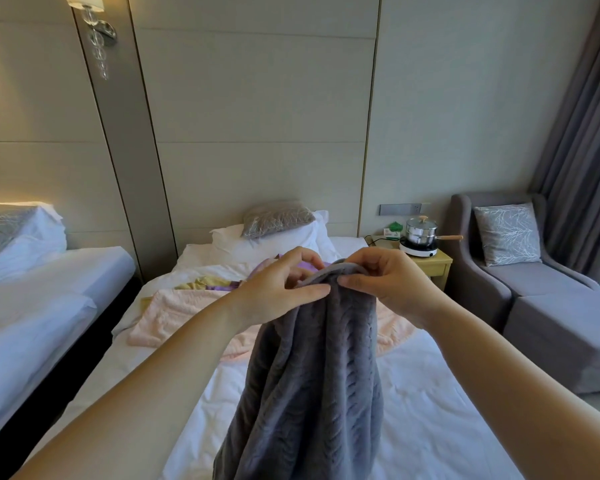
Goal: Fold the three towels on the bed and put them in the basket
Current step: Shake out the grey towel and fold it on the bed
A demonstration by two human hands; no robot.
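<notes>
Hotel-ish room, white bed (430,410) with a pink towel (174,317) spread flat, nightstand (433,263) beside it. Both hands, left hand (274,292) and right hand (392,282), pinch the grey towel (312,393) by its top edge, so it hangs long-ways straight down over the bed

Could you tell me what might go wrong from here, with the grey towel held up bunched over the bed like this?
1. Both the left hand and right hand pinch the grey towel close together at one bunched edge, so it may fold unevenly unless spread out.
2. Its hanging bulk could drag over the pink towel lying on the bed and rumple it.
3. No basket is in view.
</notes>
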